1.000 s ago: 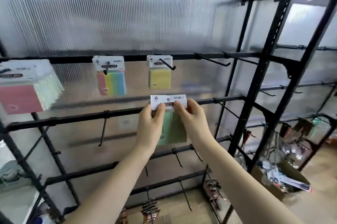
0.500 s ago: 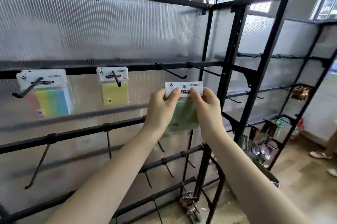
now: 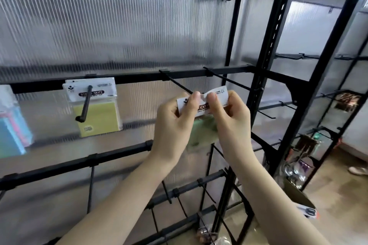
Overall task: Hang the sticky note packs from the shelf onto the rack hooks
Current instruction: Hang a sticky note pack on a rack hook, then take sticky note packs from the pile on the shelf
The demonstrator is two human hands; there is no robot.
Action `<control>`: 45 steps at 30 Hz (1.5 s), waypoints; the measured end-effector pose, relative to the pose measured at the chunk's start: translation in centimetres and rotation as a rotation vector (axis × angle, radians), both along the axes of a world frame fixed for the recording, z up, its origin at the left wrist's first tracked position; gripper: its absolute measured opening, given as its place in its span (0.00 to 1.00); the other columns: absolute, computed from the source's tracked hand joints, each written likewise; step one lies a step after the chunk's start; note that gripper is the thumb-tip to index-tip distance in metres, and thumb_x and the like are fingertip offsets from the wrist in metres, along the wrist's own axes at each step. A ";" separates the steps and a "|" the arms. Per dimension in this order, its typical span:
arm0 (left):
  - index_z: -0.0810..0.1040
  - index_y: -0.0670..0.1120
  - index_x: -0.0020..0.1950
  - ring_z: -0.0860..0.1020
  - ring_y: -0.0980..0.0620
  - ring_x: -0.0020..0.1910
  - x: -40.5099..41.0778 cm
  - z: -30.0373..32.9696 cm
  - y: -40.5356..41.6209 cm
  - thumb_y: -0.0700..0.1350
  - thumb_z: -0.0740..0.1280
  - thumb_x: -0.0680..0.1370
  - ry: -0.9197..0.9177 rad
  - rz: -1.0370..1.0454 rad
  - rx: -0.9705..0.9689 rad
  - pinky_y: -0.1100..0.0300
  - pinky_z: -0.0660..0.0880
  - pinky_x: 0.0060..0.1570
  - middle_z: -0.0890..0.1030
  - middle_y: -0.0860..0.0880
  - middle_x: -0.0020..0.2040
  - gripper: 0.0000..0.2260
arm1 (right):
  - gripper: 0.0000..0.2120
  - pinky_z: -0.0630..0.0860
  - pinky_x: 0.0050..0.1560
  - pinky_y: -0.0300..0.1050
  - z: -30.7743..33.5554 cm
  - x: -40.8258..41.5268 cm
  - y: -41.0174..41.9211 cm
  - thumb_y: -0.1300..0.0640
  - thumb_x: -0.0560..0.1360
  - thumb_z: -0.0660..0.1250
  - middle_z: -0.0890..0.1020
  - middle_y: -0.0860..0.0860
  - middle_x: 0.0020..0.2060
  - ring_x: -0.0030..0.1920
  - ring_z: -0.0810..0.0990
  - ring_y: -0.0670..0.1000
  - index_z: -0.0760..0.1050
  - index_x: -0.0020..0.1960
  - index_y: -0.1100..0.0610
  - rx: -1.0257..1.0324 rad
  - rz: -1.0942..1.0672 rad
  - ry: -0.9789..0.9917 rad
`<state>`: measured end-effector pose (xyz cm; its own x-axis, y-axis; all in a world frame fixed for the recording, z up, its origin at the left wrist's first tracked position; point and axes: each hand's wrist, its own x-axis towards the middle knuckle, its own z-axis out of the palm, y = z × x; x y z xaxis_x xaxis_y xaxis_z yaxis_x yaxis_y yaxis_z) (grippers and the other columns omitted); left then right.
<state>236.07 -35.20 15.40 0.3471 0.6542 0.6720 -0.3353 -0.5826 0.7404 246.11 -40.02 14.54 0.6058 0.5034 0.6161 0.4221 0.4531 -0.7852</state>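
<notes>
Ribbed translucent wall behind black rack (image 3: 139, 76). Both hands, left hand (image 3: 171, 125) and right hand (image 3: 229, 123), pinching green sticky note pack (image 3: 202, 105) by its header card, right at empty hook (image 3: 177, 85) tip. Threading step; next, likely align hole, slide on.

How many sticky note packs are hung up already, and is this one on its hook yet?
The yellow pack hangs on its hook, and a blue pack shows at the left edge. The left hand and right hand pinch the green pack at an empty hook's tip. Another bare hook waits beside it.
</notes>
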 end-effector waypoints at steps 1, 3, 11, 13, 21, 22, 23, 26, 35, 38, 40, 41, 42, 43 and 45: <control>0.79 0.56 0.34 0.73 0.61 0.29 0.0 -0.1 0.1 0.47 0.62 0.80 -0.010 0.006 0.001 0.70 0.69 0.31 0.76 0.57 0.28 0.15 | 0.16 0.68 0.33 0.38 0.0 0.1 0.1 0.50 0.75 0.67 0.74 0.49 0.31 0.32 0.71 0.45 0.72 0.41 0.64 0.002 0.012 -0.004; 0.81 0.56 0.37 0.76 0.62 0.32 0.2 -0.2 0.0 0.48 0.62 0.79 -0.037 0.020 -0.007 0.70 0.71 0.33 0.79 0.58 0.31 0.13 | 0.14 0.68 0.32 0.36 0.1 0.2 0.2 0.50 0.75 0.67 0.74 0.47 0.30 0.32 0.71 0.44 0.72 0.39 0.60 0.009 0.057 -0.003; 0.72 0.52 0.30 0.69 0.63 0.29 0.6 -0.4 0.2 0.45 0.62 0.80 -0.102 0.130 0.036 0.71 0.67 0.31 0.72 0.58 0.27 0.17 | 0.10 0.69 0.32 0.36 0.3 1.2 1.1 0.46 0.73 0.66 0.74 0.43 0.29 0.31 0.71 0.43 0.74 0.36 0.48 0.056 0.327 0.006; 0.76 0.53 0.32 0.72 0.64 0.29 0.8 -0.5 0.1 0.43 0.62 0.79 -0.114 0.169 0.024 0.72 0.68 0.32 0.74 0.59 0.27 0.16 | 0.08 0.70 0.32 0.35 0.3 1.5 1.3 0.47 0.73 0.66 0.75 0.43 0.29 0.32 0.71 0.43 0.75 0.36 0.46 0.059 0.395 0.006; 0.74 0.51 0.32 0.71 0.63 0.29 1.6 -1.1 -0.4 0.48 0.63 0.78 -0.064 0.343 -0.007 0.70 0.68 0.30 0.74 0.58 0.28 0.14 | 0.11 0.69 0.32 0.35 -0.5 2.9 1.9 0.49 0.74 0.67 0.75 0.46 0.31 0.33 0.71 0.44 0.73 0.38 0.54 0.004 0.499 0.031; 0.74 0.51 0.33 0.72 0.63 0.30 1.7 -1.3 -0.1 0.48 0.63 0.77 -0.059 0.387 0.000 0.71 0.68 0.31 0.75 0.58 0.29 0.12 | 0.11 0.68 0.32 0.35 -0.6 3.0 2.2 0.49 0.75 0.66 0.75 0.46 0.31 0.33 0.71 0.44 0.73 0.38 0.55 -0.008 0.498 0.026; 0.75 0.51 0.36 0.73 0.63 0.31 1.8 -1.5 0.2 0.48 0.63 0.77 -0.050 0.435 0.014 0.71 0.68 0.33 0.76 0.59 0.30 0.10 | 0.11 0.68 0.33 0.34 -0.7 3.2 2.7 0.50 0.75 0.67 0.75 0.46 0.31 0.33 0.71 0.43 0.72 0.39 0.55 -0.017 0.497 0.015; 0.74 0.48 0.42 0.74 0.63 0.34 1.8 -1.9 1.4 0.51 0.66 0.77 -0.051 0.527 0.022 0.73 0.68 0.36 0.77 0.58 0.34 0.08 | 0.08 0.70 0.37 0.30 -1.0 3.5 4.1 0.53 0.76 0.68 0.78 0.42 0.34 0.35 0.75 0.39 0.73 0.44 0.57 -0.029 0.519 0.010; 0.71 0.50 0.50 0.77 0.57 0.49 2.2 -3.7 7.7 0.61 0.63 0.71 0.041 0.669 -0.153 0.72 0.71 0.47 0.77 0.53 0.47 0.17 | 0.10 0.72 0.43 0.27 -2.2 5.0 9.0 0.48 0.73 0.69 0.79 0.47 0.48 0.43 0.77 0.34 0.71 0.50 0.49 -0.130 0.495 0.065; 0.72 0.48 0.51 0.76 0.58 0.48 2.5 -4.5 9.6 0.58 0.64 0.75 0.099 0.720 -0.160 0.73 0.71 0.44 0.77 0.53 0.46 0.15 | 0.10 0.73 0.43 0.27 -2.7 5.9 10.8 0.51 0.74 0.70 0.78 0.46 0.48 0.44 0.78 0.36 0.70 0.50 0.49 -0.169 0.474 0.099; 0.72 0.47 0.52 0.76 0.61 0.45 2.6 -5.0 10.5 0.58 0.64 0.76 0.145 0.759 -0.170 0.72 0.70 0.41 0.77 0.55 0.45 0.15 | 0.12 0.73 0.43 0.27 -2.9 6.3 11.8 0.51 0.74 0.70 0.78 0.48 0.47 0.45 0.77 0.40 0.71 0.53 0.53 -0.191 0.449 0.115; 0.72 0.48 0.51 0.75 0.62 0.44 2.7 -5.2 10.9 0.58 0.63 0.76 0.166 0.780 -0.178 0.71 0.70 0.40 0.77 0.56 0.44 0.14 | 0.13 0.73 0.42 0.26 -3.0 6.5 12.2 0.52 0.74 0.70 0.77 0.48 0.46 0.44 0.76 0.41 0.71 0.54 0.55 -0.203 0.435 0.117; 0.72 0.48 0.50 0.75 0.63 0.43 2.7 -5.4 11.3 0.58 0.63 0.77 0.187 0.797 -0.190 0.71 0.69 0.39 0.76 0.57 0.44 0.14 | 0.13 0.72 0.40 0.25 -3.3 6.7 12.5 0.52 0.75 0.69 0.76 0.47 0.45 0.43 0.76 0.41 0.71 0.54 0.56 -0.222 0.421 0.111; 0.71 0.48 0.50 0.74 0.63 0.42 2.8 -5.6 11.6 0.57 0.63 0.77 0.212 0.810 -0.206 0.70 0.68 0.38 0.76 0.57 0.43 0.13 | 0.13 0.72 0.39 0.26 -3.5 6.8 12.8 0.53 0.75 0.69 0.76 0.47 0.44 0.43 0.75 0.41 0.70 0.55 0.57 -0.252 0.410 0.098; 0.70 0.47 0.50 0.74 0.58 0.42 2.7 -6.2 12.1 0.54 0.62 0.79 0.282 0.832 -0.253 0.68 0.67 0.37 0.75 0.56 0.43 0.11 | 0.14 0.71 0.41 0.31 -4.3 7.2 13.1 0.53 0.77 0.68 0.76 0.49 0.45 0.43 0.75 0.44 0.70 0.57 0.59 -0.342 0.388 0.058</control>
